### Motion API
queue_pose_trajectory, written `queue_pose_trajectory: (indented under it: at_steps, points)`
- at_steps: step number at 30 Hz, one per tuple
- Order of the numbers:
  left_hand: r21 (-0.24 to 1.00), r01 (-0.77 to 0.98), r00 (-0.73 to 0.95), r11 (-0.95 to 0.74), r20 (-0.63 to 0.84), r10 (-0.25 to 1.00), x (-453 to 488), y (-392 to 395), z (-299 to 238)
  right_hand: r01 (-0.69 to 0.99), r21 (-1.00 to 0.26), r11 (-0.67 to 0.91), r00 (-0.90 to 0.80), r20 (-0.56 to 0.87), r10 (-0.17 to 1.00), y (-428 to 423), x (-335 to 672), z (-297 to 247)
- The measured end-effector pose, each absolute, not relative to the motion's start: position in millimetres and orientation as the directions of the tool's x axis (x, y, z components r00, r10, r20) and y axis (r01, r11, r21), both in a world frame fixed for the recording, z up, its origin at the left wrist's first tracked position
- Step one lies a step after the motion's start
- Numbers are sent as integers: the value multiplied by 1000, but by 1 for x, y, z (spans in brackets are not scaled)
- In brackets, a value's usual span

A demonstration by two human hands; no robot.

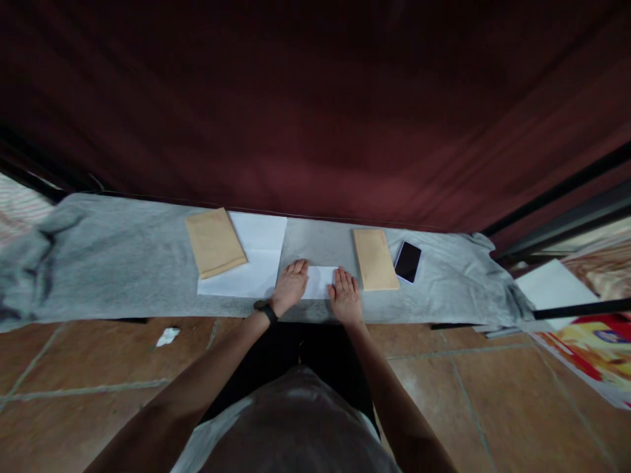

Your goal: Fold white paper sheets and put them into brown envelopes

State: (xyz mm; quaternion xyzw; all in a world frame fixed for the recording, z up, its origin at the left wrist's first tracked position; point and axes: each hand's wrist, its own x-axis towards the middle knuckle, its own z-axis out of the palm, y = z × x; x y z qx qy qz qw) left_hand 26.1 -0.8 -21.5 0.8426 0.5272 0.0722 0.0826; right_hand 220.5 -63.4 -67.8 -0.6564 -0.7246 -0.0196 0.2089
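Note:
A narrow white sheet of paper (pixel 318 282), apparently folded, lies flat on the grey cloth in front of me. My left hand (pixel 292 284) rests palm down on its left end, fingers stretched out. On the right end lies my right hand (pixel 346 295), also flat with its fingers extended. Larger white paper (pixel 263 253) is spread to the left, partly under a brown padded envelope (pixel 215 243). Right of my right hand is a second brown envelope (pixel 376 259). What lies beneath my palms is hidden.
A dark-screened phone (pixel 408 262) lies beside the right envelope. The grey cloth (pixel 123 263) covers a long narrow bench against a dark red curtain (pixel 315 118). A crumpled white scrap (pixel 168 336) is on the tiled floor. A colourful printed box (pixel 601 348) stands at the right.

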Motion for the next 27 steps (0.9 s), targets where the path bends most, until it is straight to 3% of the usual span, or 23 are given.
queue_pose_trajectory:
  at_steps: [12,14,17,20,23,27]
  points:
    - [394,849,383,-351,-4,924,33,35,3,887,-456,81,94,350,932,-70,227,-65]
    - [414,847,341,-332,55,939,33,35,18,844,-530,81,136,357,924,-70,230,-66]
    - [434,821,281,-370,258,925,31,27,40,785,-613,94,183,375,909,-71,235,-69]
    - [351,770,398,-534,391,830,26,11,43,757,-650,67,225,355,907,-72,237,-72]
    - [258,696,582,-670,342,738,17,-10,17,721,-691,49,252,327,911,-72,237,-74]
    - [297,677,623,-674,256,739,4,-32,-26,684,-727,52,270,318,909,-73,237,-73]
